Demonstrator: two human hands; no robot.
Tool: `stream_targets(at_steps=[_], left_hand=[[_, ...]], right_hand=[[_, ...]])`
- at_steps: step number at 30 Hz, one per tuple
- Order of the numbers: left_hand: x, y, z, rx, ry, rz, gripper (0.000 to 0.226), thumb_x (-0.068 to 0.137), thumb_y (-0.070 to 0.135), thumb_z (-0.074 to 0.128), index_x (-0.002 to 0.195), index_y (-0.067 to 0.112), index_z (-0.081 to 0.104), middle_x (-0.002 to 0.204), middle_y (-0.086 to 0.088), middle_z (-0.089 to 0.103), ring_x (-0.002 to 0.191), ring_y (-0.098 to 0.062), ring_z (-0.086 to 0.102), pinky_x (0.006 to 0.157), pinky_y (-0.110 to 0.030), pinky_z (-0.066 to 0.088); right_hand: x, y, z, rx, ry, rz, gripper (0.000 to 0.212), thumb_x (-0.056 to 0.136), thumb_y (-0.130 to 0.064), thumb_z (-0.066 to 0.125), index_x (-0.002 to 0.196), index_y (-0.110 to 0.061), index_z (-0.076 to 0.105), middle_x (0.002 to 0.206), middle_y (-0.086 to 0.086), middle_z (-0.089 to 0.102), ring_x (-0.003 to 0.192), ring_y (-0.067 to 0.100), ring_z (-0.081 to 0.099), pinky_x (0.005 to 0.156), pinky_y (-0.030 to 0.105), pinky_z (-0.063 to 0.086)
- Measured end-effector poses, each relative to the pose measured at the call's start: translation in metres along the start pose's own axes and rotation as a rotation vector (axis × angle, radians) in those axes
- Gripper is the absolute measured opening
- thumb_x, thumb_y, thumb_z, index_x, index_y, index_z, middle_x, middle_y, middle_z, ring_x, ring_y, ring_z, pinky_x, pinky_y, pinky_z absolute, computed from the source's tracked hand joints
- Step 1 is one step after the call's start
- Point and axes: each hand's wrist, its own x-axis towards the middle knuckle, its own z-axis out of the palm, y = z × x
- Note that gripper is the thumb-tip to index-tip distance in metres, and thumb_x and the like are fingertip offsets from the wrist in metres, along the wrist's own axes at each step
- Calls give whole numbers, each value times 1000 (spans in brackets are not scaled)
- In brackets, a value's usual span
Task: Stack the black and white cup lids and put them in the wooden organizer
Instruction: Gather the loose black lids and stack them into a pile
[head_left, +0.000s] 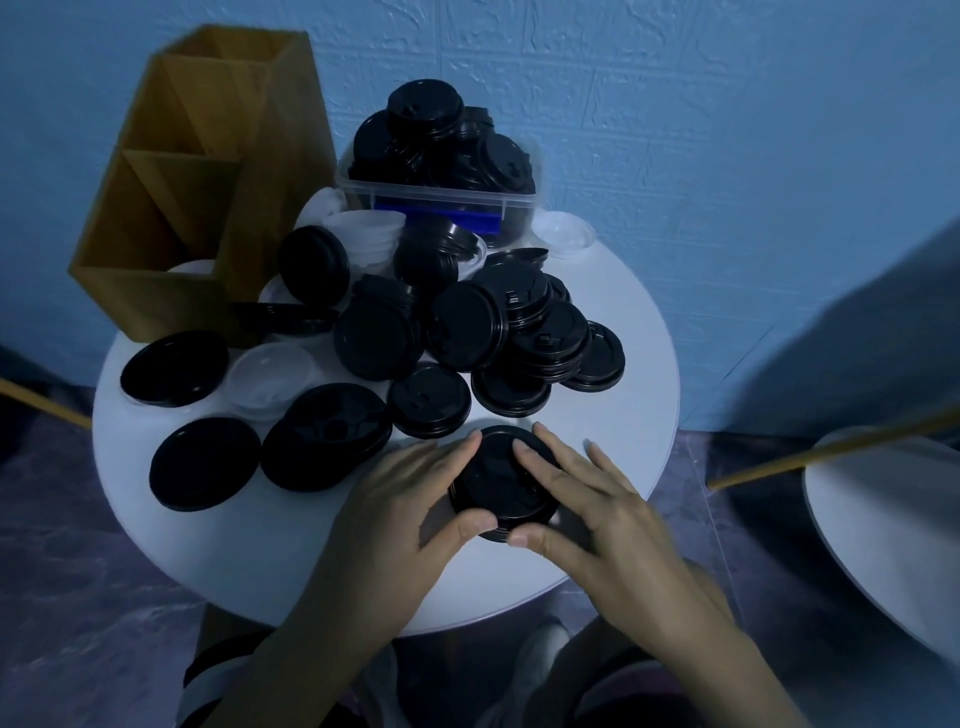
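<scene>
Near edge of the table (639, 395): left hand (410, 499) and right hand (597, 509) both grip a short black lid stack (493, 483), thumbs on its near rim, right index finger on top. Mid-table: heap of loose black lids (467, 322), with a white lid (270, 382) toward the left edge. Far left edge: wooden organizer (197, 182), something white in its front compartment. Far edge: clear bin (441, 195) piled with black lids.

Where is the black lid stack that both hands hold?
In the head view, the black lid stack is at the near middle of the white table, held between the left hand and right hand, just nearer than the loose black lids.
</scene>
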Motion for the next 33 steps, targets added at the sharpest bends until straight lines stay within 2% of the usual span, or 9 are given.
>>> stream_targets(at_steps=[2, 5, 7, 9, 14, 18, 24, 29, 33], left_hand=[[0, 1, 0, -8, 1, 0, 66, 87, 61, 54, 149, 40, 45, 129, 56, 35, 128, 21, 34, 100, -3, 27], [1, 3, -1, -11, -13, 11, 72, 84, 64, 58, 151, 44, 40, 133, 54, 33, 132, 15, 35, 103, -12, 30], [1, 4, -2, -7, -17, 18, 80, 80, 67, 63, 152, 45, 36, 135, 55, 30, 133, 17, 33, 105, -9, 30], [0, 5, -2, -25, -29, -7, 91, 76, 61, 74, 153, 47, 28, 134, 60, 24, 130, 25, 26, 103, 0, 20], [-1, 0, 1, -27, -49, -58, 100, 78, 47, 81, 154, 51, 16, 131, 54, 33, 129, 26, 26, 101, 3, 16], [-3, 2, 0, -5, -40, -67, 93, 80, 53, 75, 155, 48, 20, 129, 56, 27, 128, 29, 20, 102, 4, 12], [-1, 7, 1, 28, -30, -41, 85, 77, 71, 61, 153, 43, 34, 151, 37, 33, 139, 16, 24, 111, -6, 13], [1, 6, 0, -36, 26, -66, 61, 81, 60, 61, 138, 39, 57, 136, 33, 53, 130, 10, 42, 105, -6, 26], [2, 10, -1, -20, 8, -37, 67, 79, 62, 64, 141, 42, 50, 138, 38, 46, 131, 13, 38, 108, -8, 25]], right_hand=[[-1, 1, -4, 44, -68, 48, 68, 85, -71, 51, 148, -57, 27, 158, -34, 11, 136, -30, -8, 116, 6, -5], [2, 3, -5, 25, -85, 90, 77, 78, -78, 58, 146, -63, 26, 161, -35, 8, 150, -10, 8, 123, 23, 14], [4, 1, -3, 27, -50, 83, 76, 78, -77, 61, 144, -55, 31, 161, -27, 21, 148, -4, 22, 121, 31, 26], [5, -1, -3, 46, -8, 63, 70, 79, -71, 64, 140, -50, 38, 151, -26, 40, 140, -6, 35, 118, 38, 35], [8, -3, -9, 462, 98, 195, 59, 78, -46, 84, 130, -38, 57, 122, -22, 68, 117, 3, 63, 100, 26, 49], [12, 2, -23, 599, 225, 221, 57, 75, -27, 79, 130, -25, 60, 121, -16, 70, 117, 2, 64, 98, 14, 46], [0, 18, -31, 353, 171, 251, 65, 78, -33, 82, 137, -32, 56, 129, -23, 65, 123, -4, 57, 99, 7, 39], [-1, 20, -28, 265, 155, 236, 66, 78, -38, 81, 139, -33, 55, 130, -30, 60, 124, -8, 53, 98, 2, 36], [-1, 15, -28, 249, 111, 227, 64, 76, -51, 76, 135, -44, 54, 129, -36, 58, 125, -9, 52, 101, 7, 38]])
